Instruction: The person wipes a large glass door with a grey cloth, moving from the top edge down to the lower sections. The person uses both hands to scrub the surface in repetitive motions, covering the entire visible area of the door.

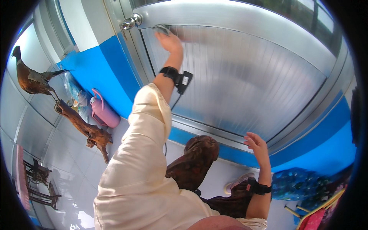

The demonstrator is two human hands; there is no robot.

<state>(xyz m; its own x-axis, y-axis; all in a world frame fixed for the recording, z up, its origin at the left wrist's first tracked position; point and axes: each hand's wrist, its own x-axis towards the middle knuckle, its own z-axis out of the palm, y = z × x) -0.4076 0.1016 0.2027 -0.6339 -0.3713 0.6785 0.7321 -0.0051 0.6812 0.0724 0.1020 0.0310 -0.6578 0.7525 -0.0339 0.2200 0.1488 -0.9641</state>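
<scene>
Up by the top left corner of a ribbed metal door panel (230,77), my left hand (169,41) presses a grey cloth (161,29) against the surface. Just left of that hand is a round metal doorknob (131,21) with keys hanging at it. A black strap with a small box (183,82) and a cable is on my left wrist. My right hand (256,143) is raised near the panel's lower edge, fingers apart and loosely bent, holding nothing. Another black strap (258,188) circles the right wrist.
On the left, a mounted bird (33,77) stands on a driftwood piece (83,123), beside a pink bottle (105,112) and clear bottles (84,107). A blue and white wall (112,66) flanks the door. At lower right are plastic bottles (293,184) and a yellow-framed chair (322,207).
</scene>
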